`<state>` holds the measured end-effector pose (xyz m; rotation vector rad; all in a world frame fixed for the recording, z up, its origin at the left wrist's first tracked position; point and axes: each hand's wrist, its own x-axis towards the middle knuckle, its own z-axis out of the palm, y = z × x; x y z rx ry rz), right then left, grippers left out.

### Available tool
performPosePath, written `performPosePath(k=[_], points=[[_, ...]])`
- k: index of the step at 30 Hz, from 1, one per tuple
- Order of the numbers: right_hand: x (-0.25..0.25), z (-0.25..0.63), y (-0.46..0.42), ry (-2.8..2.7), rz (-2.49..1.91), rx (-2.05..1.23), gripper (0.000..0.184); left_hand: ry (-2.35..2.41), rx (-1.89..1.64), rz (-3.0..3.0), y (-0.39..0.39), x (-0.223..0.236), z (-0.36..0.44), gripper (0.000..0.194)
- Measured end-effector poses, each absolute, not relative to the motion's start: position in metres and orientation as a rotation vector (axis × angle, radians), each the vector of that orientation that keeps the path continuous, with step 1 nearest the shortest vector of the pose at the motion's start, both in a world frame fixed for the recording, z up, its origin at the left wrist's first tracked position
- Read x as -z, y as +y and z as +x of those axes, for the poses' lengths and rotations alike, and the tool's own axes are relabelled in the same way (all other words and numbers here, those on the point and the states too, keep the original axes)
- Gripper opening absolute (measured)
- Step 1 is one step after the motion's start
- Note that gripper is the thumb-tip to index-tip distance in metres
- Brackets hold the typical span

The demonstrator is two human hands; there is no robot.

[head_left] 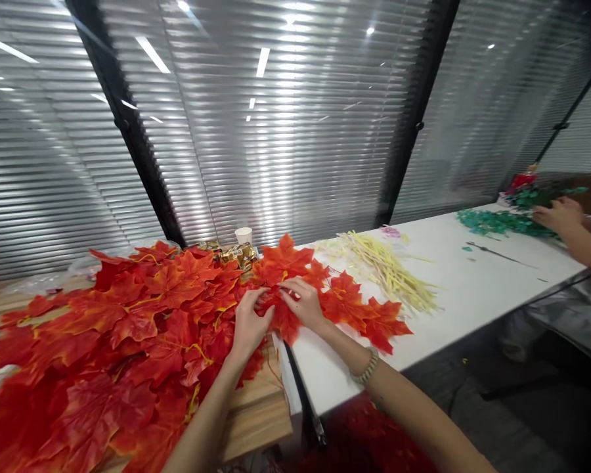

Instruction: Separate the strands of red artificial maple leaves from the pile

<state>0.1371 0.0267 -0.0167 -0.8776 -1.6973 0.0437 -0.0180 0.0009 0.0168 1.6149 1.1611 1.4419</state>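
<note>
My left hand (250, 323) and my right hand (303, 303) are close together over a strand of red artificial maple leaves (345, 299). The fingers of my left hand curl in at the leaves, its thumb lower than the fingertips. My right hand bends over the same spot, fingertips pinched at the leaves; the exact point of grip is partly hidden. A large heap of red-orange artificial maple leaves (162, 328) with yellow stems lies to the left of my left hand. The strand runs rightward from my hands onto the white table.
Pale yellow strips (389, 269) lie on the white table (465, 295). A paper cup (243, 235) and gold wrappers (239, 255) stand behind the leaves. At far right, another person's hand (561, 215) touches green foliage (502, 222). A wooden table (261, 420) adjoins at left; blinds (276, 144) rise behind.
</note>
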Motion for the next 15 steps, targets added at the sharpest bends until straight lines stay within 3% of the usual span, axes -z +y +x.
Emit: performPosePath(k=[5, 15], points=[[0.013, 0.154, 0.035, -1.567, -0.978, 0.000, 0.018, 1.099, -1.258, 1.459, -0.002, -0.015, -0.013, 0.021], [0.014, 0.182, 0.050, -1.377, -1.168, 0.100, 0.019, 0.790, -0.673, 1.198, -0.020, -0.033, -0.014, 0.040]])
